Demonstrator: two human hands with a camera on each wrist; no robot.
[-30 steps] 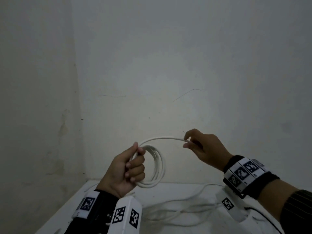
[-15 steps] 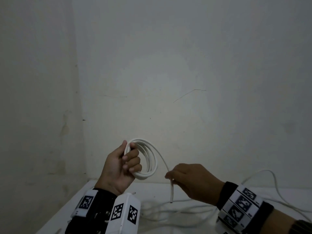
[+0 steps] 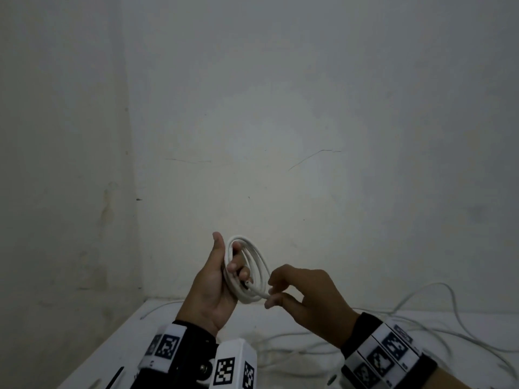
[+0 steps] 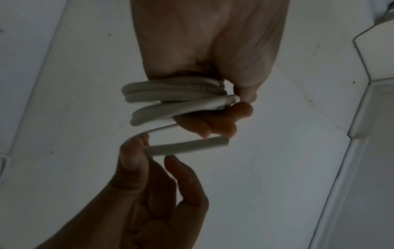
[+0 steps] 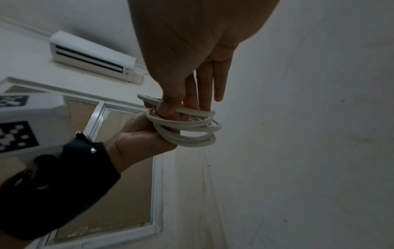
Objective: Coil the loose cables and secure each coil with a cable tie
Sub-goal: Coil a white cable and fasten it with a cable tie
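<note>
A white cable coil (image 3: 254, 265) of several loops hangs in the air over the table's back edge. My left hand (image 3: 229, 259) holds it, fingers curled through the loops and thumb pointing up. My right hand (image 3: 270, 296) pinches the cable's free end (image 3: 259, 292) between thumb and forefinger at the coil's lower right. In the left wrist view the coil (image 4: 170, 94) sits in my left hand (image 4: 213, 121), and the short end piece (image 4: 187, 146) is in the right hand's fingertips (image 4: 132, 156). The right wrist view shows the coil (image 5: 192, 133) below my right hand (image 5: 170, 107). I see no cable tie.
Loose white cables (image 3: 421, 318) sprawl over the white table (image 3: 196, 329) under and to the right of my hands. Bare walls meet in a corner (image 3: 132, 192) at the left. An air conditioner (image 5: 91, 57) and a framed panel (image 5: 127, 185) appear in the right wrist view.
My right hand swung down from the upper right, laying another loop on the coil, and now pinches the cable's end at the coil's lower right. My left thumb has lifted off the loops.
</note>
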